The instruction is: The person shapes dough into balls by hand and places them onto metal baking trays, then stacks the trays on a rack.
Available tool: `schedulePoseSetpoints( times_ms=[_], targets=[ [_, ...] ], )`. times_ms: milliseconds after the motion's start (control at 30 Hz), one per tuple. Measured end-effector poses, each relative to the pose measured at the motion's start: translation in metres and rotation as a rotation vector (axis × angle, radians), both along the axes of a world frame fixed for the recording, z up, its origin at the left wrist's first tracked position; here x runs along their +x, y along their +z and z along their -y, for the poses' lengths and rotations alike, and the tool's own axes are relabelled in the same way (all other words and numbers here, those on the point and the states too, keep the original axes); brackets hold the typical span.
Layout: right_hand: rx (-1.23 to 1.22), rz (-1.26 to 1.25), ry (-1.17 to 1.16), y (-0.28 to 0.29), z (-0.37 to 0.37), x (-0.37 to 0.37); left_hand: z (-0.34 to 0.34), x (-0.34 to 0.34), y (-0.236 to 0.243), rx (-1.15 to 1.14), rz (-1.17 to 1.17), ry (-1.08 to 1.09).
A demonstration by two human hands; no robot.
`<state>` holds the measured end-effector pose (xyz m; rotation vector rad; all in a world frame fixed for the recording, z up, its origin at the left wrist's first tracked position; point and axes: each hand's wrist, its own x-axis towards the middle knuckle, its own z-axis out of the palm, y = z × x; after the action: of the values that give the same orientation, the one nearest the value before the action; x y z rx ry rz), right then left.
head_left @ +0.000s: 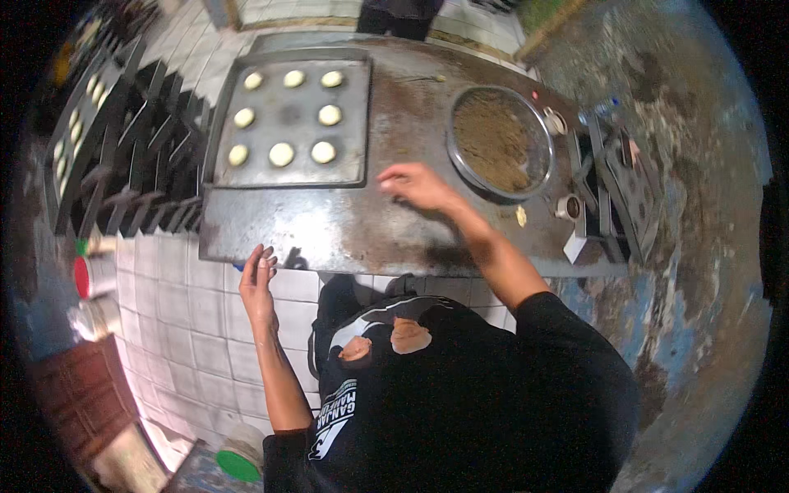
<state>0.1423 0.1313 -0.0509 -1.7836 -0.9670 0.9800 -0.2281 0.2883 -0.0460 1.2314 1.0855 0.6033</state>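
A dark metal baking tray lies on the left part of the worktable, with several pale round dough pieces set apart along its sides. My right hand is over the table just right of the tray's near corner, its fingers loosely bent and apart, with nothing seen in them. At the table's front edge, below the tray, my left hand is raised, fingers up and slightly spread, holding nothing. Right of the tray, a round metal pan holds a brown crumbly filling.
Black metal racks stand left of the table, one bearing another tray of dough pieces. Small cups and a yellowish scrap lie near the pan. More dark trays lean at the right. A person stands beyond the table.
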Motion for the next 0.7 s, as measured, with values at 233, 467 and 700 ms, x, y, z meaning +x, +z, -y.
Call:
schedulePoseSetpoints(
  times_ms=[233, 467, 700],
  targets=[
    [-0.199, 0.685, -0.493, -0.057, 0.204, 0.195, 0.080, 0.114, 0.059, 0.119, 0.073, -0.464],
    [-0.217, 0.900, -0.272, -0.123, 0.156, 0.202, 0.111, 0.085, 0.063, 0.114, -0.081, -0.468],
    [-0.268, 0.685, 0.028, -0.088, 0.155, 0.220, 0.099, 0.015, 0.053, 0.074, -0.172, -0.233]
  ],
)
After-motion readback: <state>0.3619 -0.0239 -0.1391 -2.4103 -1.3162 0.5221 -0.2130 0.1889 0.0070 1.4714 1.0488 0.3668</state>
